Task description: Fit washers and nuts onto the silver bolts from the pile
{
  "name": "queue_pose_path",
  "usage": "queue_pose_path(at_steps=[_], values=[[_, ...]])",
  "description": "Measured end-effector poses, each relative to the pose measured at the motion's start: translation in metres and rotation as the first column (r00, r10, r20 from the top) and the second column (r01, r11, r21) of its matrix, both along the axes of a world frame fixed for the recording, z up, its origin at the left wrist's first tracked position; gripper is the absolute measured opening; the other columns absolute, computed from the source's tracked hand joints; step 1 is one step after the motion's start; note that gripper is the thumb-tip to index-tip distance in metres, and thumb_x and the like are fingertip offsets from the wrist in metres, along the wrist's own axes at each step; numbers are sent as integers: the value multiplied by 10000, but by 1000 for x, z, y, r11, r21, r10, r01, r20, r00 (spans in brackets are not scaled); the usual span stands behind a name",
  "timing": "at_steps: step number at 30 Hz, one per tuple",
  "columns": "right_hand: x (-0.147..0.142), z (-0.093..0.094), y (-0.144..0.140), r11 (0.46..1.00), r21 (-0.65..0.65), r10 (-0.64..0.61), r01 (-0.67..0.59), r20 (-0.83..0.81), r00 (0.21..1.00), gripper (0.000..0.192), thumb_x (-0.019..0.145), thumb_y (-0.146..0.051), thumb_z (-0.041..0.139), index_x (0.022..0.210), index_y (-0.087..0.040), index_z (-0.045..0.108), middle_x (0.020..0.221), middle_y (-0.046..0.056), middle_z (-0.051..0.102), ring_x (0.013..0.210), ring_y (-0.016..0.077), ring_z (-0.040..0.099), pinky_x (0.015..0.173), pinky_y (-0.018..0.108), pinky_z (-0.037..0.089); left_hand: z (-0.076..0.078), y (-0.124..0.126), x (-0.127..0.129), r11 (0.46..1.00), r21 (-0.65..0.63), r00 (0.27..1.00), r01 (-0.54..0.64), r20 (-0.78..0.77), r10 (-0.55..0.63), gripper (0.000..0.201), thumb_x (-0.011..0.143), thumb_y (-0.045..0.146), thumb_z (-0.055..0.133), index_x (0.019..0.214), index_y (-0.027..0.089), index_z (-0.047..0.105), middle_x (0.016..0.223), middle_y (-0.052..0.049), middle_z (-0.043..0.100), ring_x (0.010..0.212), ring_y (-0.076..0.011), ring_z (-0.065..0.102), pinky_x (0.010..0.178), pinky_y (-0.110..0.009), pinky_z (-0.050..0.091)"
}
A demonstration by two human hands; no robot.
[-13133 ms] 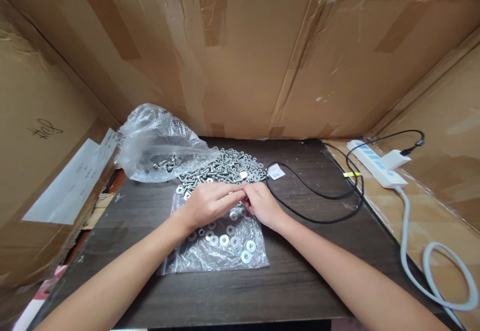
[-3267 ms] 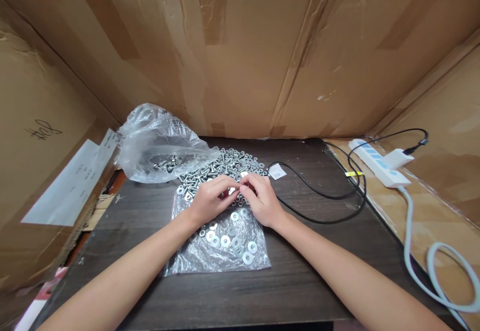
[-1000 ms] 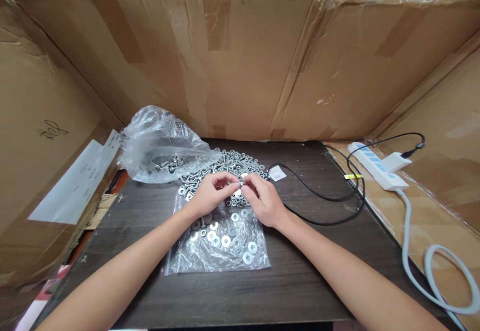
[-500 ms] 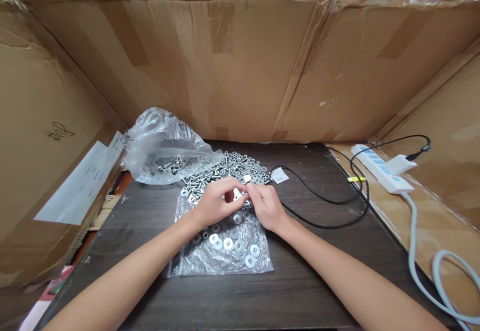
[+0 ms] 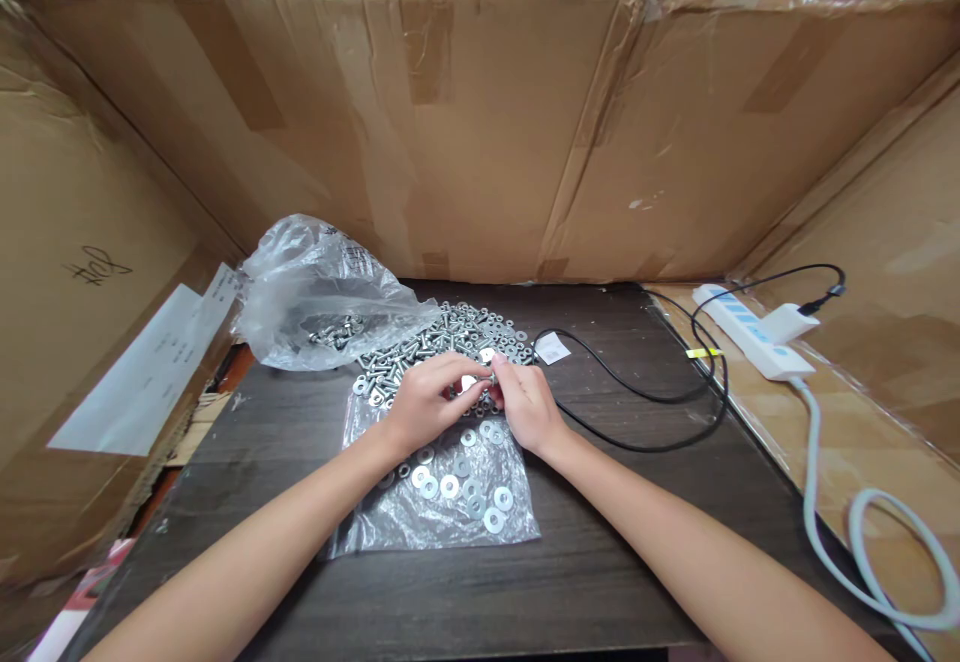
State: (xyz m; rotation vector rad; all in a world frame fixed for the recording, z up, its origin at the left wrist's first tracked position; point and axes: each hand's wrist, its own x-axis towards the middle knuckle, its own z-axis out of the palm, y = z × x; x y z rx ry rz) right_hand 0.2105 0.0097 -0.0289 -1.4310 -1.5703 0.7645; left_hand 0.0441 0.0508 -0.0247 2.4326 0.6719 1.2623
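My left hand [image 5: 429, 397] and my right hand [image 5: 531, 407] meet fingertip to fingertip over the front of a heap of bolts, washers and nuts [image 5: 420, 347]. Between them is a small silvery bolt [image 5: 493, 379], pinched by the thumb and fingers of both hands; fingers cover much of it. Whether a nut or washer sits on it, I cannot tell. Below the hands, a clear plastic bag [image 5: 450, 534] lies flat, with several flat washers [image 5: 449, 486] on or in it.
A larger clear bag [image 5: 300, 287] with more bolts leans at the back left. Right of the heap are a white paper slip [image 5: 553, 348] and a looped black cable [image 5: 637, 448]. A white power strip [image 5: 750, 334] lies farther right. Cardboard walls [image 5: 480, 162] enclose the dark table [image 5: 600, 582].
The view has shifted slightly, so everything sits a little more to the left. My right fingers have moved slightly around the bolt; both hands stay together.
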Motion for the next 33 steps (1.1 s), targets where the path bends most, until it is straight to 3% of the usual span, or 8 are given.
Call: queue_pose_path(at_steps=[5,8,11,14,18,24,29,33], values=[[6,9,-2,961,260,47,-98,194,980,311,1007,-378,345,882,-189,558,853,54,604,761,175,562,690,286,402,4,6,-1,816,-576,990,52,135,32,162,830,318,708,881,166,731,810,-41,708,626,-107,594,554,-212,481],[9,13,-3,918,352,64,-182,322,944,214,962,-373,455,942,-183,551,889,64,595,756,176,555,687,288,415,8,9,-4,691,-702,981,173,183,-60,167,808,313,698,863,157,721,788,-31,703,640,-110,602,581,-217,488],[9,14,-3,878,427,47,-216,371,928,217,951,-350,459,836,-182,537,777,44,553,695,169,523,663,290,395,13,7,-6,664,-717,977,211,163,-135,143,817,287,678,849,153,715,730,-12,678,577,-87,552,549,-204,458],[5,9,-5,910,377,74,-172,259,963,319,969,-337,405,692,-194,471,654,5,472,596,137,447,594,275,336,17,0,-3,808,-574,991,134,96,-96,99,831,242,673,860,158,717,703,-1,655,539,-75,510,509,-192,429],[-4,2,-7,990,128,72,-59,-93,993,504,989,-439,336,543,-205,363,509,-29,360,491,104,349,511,269,266,16,-6,-2,996,-55,998,70,-2,-70,76,892,184,639,931,166,701,844,-33,709,620,-93,588,577,-214,497],[-9,8,-8,985,-144,52,-97,-285,957,595,929,-554,382,441,-213,363,405,-37,336,409,91,324,464,265,264,12,-3,-11,881,472,991,25,-126,39,127,931,160,591,1026,191,671,947,-27,752,754,-125,700,625,-222,537],[-9,12,-7,960,-236,85,-151,-266,960,647,942,-539,334,392,-211,427,334,-14,378,370,104,389,476,257,335,15,0,-16,825,561,972,75,-227,66,169,936,153,572,1068,207,663,977,-18,760,635,-109,656,555,-233,492],[-7,9,-5,945,-295,76,-143,-228,971,675,954,-556,312,384,-211,417,334,-13,366,365,105,378,462,257,316,13,-1,-13,883,465,978,61,-204,40,138,932,181,588,1032,211,678,958,-13,753,725,-120,684,607,-228,517]])
